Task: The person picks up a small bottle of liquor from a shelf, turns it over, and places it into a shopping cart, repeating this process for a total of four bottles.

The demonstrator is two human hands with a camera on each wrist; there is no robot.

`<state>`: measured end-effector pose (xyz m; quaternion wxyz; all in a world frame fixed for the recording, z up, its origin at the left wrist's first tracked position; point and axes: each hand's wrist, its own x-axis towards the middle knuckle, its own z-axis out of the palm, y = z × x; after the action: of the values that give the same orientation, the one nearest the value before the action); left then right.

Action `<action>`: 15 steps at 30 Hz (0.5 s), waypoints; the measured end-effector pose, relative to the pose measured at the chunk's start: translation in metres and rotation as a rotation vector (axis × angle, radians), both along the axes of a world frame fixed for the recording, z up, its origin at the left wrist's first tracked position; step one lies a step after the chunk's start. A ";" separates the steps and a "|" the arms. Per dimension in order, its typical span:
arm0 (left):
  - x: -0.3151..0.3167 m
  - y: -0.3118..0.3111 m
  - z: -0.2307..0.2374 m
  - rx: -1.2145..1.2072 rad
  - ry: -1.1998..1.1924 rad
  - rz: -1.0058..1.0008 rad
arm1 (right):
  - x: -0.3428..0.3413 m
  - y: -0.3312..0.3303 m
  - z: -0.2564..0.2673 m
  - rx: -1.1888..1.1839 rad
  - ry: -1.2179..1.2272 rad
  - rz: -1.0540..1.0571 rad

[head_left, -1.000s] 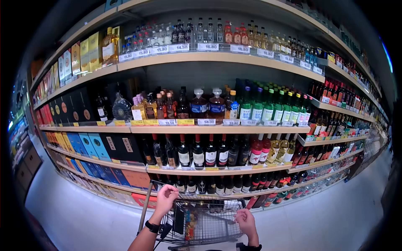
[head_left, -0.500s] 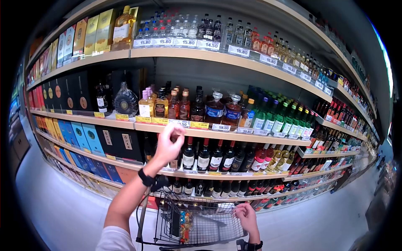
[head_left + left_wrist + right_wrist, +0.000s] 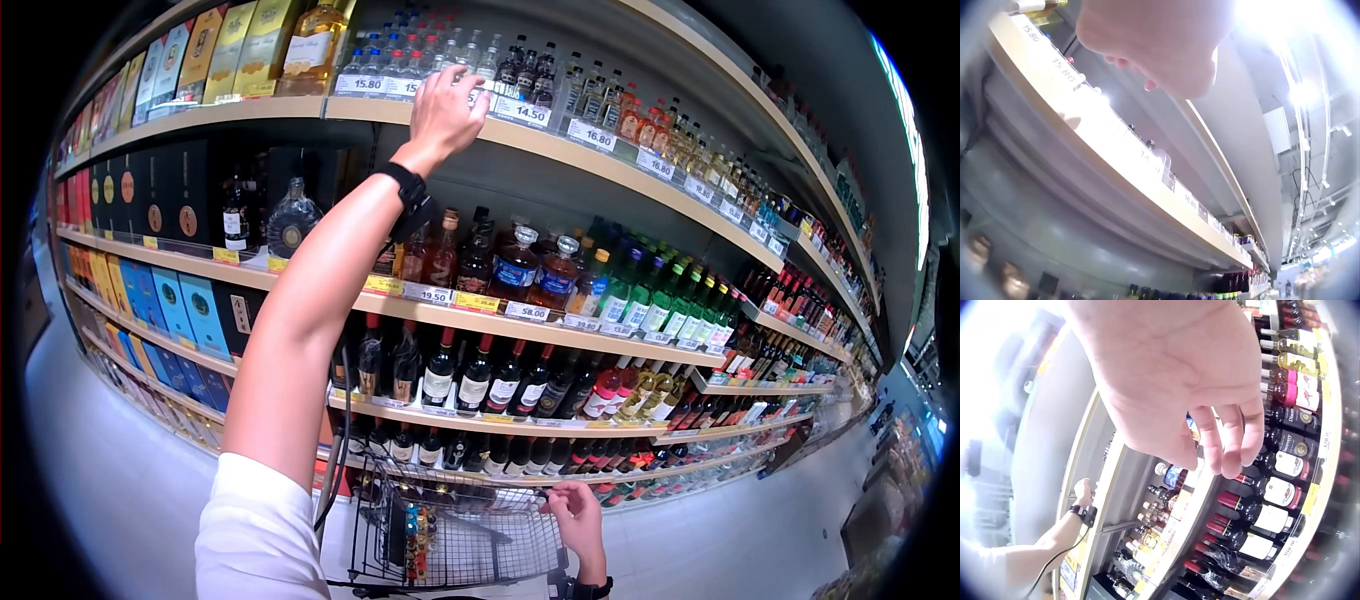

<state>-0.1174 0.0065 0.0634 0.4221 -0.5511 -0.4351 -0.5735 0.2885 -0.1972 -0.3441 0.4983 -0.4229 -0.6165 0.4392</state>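
Note:
My left hand is raised to the upper shelf, its fingers bent loosely over the price label strip in front of small clear bottles. Nothing shows in its grasp; in the left wrist view the palm and fingertips stand close above the label strip. Dark miniature bottles stand just right of the fingers. Low down, my right hand hovers by the right side of a wire shopping cart. The right wrist view shows its relaxed fingers curving downward with nothing between them.
A colourful pack lies in the cart. Below the upper shelf are liquor bottles, green bottles and wine bottles. Boxed bottles line the left. Shelf edges jut out, and a cable hangs from the left arm.
My left hand has risen from above the cart, past the middle shelves, to the upper shelf of small bottles. The right hand has stayed by the cart, and the head view has shifted left.

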 end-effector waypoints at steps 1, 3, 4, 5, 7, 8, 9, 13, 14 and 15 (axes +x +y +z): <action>0.001 0.007 0.008 -0.052 -0.046 0.022 | -0.003 -0.002 0.006 0.016 0.000 0.002; 0.002 0.018 0.025 -0.152 -0.130 0.070 | -0.006 -0.007 0.006 0.040 -0.006 -0.013; 0.001 0.023 0.035 -0.228 -0.148 0.071 | -0.006 -0.009 0.005 0.052 -0.009 -0.021; 0.000 0.028 0.043 -0.279 -0.180 0.086 | -0.006 -0.010 0.001 0.036 0.004 -0.028; 0.002 0.031 0.057 -0.385 -0.240 0.106 | -0.002 -0.016 -0.009 0.001 0.031 -0.052; 0.000 0.033 0.063 -0.458 -0.259 0.123 | -0.001 -0.019 -0.014 -0.025 0.066 -0.065; 0.000 0.034 0.067 -0.514 -0.286 0.120 | 0.001 -0.021 -0.019 -0.037 0.048 -0.086; 0.005 0.034 0.072 -0.661 -0.409 0.215 | 0.014 -0.028 -0.034 -0.027 -0.036 -0.147; 0.003 0.039 0.072 -0.660 -0.409 0.247 | 0.018 -0.030 -0.036 -0.001 -0.062 -0.142; 0.004 0.039 0.071 -0.667 -0.398 0.256 | 0.020 -0.032 -0.035 0.025 -0.088 -0.137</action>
<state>-0.1130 0.0453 0.1349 0.1959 -0.4775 -0.7355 -0.4390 0.3087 -0.2294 -0.3789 0.5047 -0.4768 -0.6129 0.3772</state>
